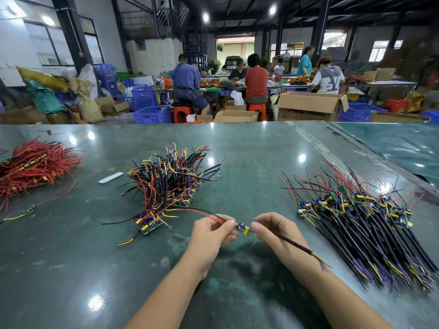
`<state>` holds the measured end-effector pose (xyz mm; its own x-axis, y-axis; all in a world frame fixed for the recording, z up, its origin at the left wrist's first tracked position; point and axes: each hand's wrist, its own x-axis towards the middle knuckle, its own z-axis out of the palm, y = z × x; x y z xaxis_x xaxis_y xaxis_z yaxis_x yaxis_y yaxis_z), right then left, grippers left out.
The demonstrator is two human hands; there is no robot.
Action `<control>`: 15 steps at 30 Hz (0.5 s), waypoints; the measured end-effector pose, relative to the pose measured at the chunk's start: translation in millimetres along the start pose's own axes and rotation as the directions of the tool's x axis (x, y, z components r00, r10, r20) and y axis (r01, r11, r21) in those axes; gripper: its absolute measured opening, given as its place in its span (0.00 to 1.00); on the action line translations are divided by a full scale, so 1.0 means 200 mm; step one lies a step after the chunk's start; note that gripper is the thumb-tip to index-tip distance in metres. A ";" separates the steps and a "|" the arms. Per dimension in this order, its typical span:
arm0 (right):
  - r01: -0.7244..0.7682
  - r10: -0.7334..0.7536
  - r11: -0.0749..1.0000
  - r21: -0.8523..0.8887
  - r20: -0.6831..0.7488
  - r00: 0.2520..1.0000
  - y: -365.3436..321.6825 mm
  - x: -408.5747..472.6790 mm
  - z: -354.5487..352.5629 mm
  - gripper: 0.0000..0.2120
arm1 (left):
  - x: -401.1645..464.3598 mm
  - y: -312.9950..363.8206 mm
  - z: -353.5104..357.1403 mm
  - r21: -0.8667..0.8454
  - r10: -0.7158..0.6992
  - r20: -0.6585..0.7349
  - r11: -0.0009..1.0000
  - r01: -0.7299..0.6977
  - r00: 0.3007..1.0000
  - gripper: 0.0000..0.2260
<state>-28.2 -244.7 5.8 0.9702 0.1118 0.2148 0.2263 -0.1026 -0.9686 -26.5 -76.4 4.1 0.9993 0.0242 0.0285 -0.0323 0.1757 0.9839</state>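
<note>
Circuit board [244, 228], small, with blue and yellow parts, is held just above the worktop [249, 148] at front centre, between both hands.

Left hand [211, 233]: fingers curled, thumb and forefinger pinching the board's left end, where the red and black leads [204, 213] come off and trail away to the left.

Right hand [278, 231]: fingers curled, thumb and forefinger pinching the board's right end. The black sheathed cable [297, 244] runs out of this hand and over the wrist, ending in loose yellow and purple cores.

Surroundings: a tangled heap [171, 181] of like units lies just beyond the left hand. An ordered stack [361, 224] lies to the right, boards at the far end and cables all running toward the near edge. A red wire bundle [35, 165] sits well apart at far left.

Assessment: the step in hand appears to be the checking or straightening of one unit from the heap before it joins the stack. The unit is fully clear of both piles, and its leads touch neither.

Next move, as judged: the right hand carries the unit rightward, board end away and cable end toward the person, to match the stack. The left hand must let go of its end first, or the thin leads take the pull. The red and black leads should be gathered so that they do not snag the heap in passing.
</note>
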 end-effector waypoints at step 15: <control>-0.196 0.224 0.883 0.426 -0.016 0.974 0.00 0.00 -0.02 0.07 | -0.03 0.02 0.03 -0.091 0.075 0.061 0.993 -0.069 0.995 0.06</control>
<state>-27.2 -249.3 6.4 0.9975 0.0700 -0.0055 -0.0269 0.3090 -0.9507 -31.5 -82.6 8.4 0.9934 -0.0232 0.1126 -0.1026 0.2628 0.9594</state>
